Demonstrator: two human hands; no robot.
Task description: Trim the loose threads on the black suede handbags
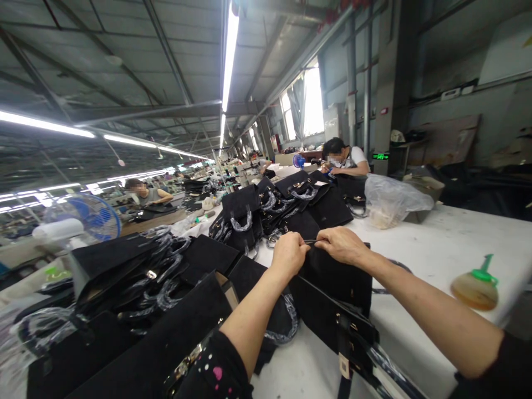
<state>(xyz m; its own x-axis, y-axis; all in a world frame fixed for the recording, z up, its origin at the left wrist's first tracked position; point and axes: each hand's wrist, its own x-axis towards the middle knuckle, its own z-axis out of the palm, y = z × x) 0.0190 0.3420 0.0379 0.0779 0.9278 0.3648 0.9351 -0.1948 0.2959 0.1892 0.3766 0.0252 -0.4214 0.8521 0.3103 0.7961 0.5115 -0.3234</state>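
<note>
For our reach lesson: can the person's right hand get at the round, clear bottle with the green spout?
Probably yes: the bottle sits on the white tabletop with nothing visible in the way, though the right hand would likely first release its grip on the black handbag.

Too small to identify: thin strip (311, 241) pinched between left grip (290, 252) and right grip (341, 244). Partly hidden behind the left sleeve (220, 363), itself cut off below: metal fittings (189, 359) of a black handbag (166, 332). Interrupted by the right forearm (430, 305): a looped handle (401, 265). Cut off by the lower edge: a plastic-wrapped handle (394, 370). Indistinct: contents (381, 217) of clear plastic bag (388, 193).
</note>
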